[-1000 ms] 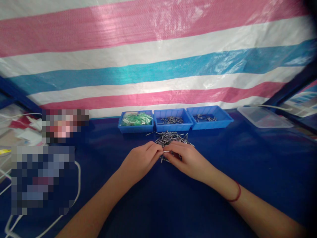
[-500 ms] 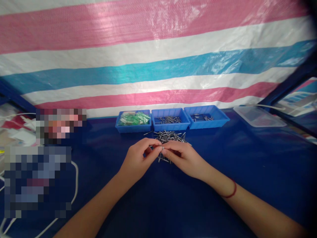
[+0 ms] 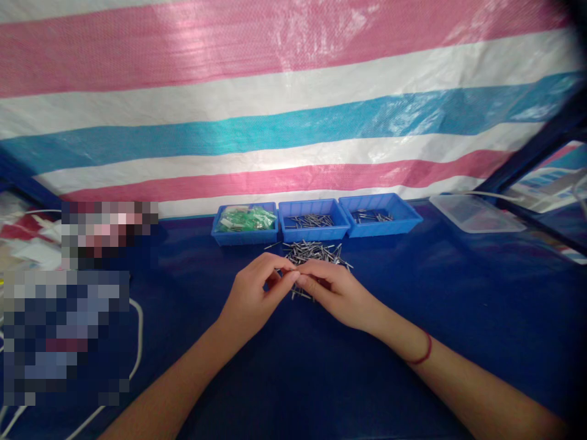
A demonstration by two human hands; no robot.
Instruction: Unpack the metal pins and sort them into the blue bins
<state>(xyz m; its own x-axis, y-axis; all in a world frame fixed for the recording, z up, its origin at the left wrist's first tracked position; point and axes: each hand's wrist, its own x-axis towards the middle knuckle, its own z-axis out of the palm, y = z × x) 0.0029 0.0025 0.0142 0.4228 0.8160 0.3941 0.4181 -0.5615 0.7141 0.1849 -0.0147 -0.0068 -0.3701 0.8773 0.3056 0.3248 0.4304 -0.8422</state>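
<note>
My left hand [image 3: 259,287] and my right hand [image 3: 337,292] meet at the fingertips over the near side of a pile of rivets [image 3: 309,250]. Thumb and index finger are pinched together on each hand. Whatever lies between the tips is covered by the fingers, so I cannot make it out. The pile is a heap of thin, silvery metal pieces that look like pop rivets, lying loose on the dark blue tabletop [image 3: 293,373]. Part of it is hidden behind my hands.
Behind the pile stand three blue bins: a left bin [image 3: 245,239] with green plastic packets, a middle bin [image 3: 316,233] and a right bin [image 3: 389,227] with metal pieces. A clear plastic lid [image 3: 477,214] lies far right. A white cable [image 3: 140,342] runs at left.
A small pale bit showed between my fingertips before; now the fingers cover that spot. Both hands stay almost in place, and the whole view has shifted slightly.
</note>
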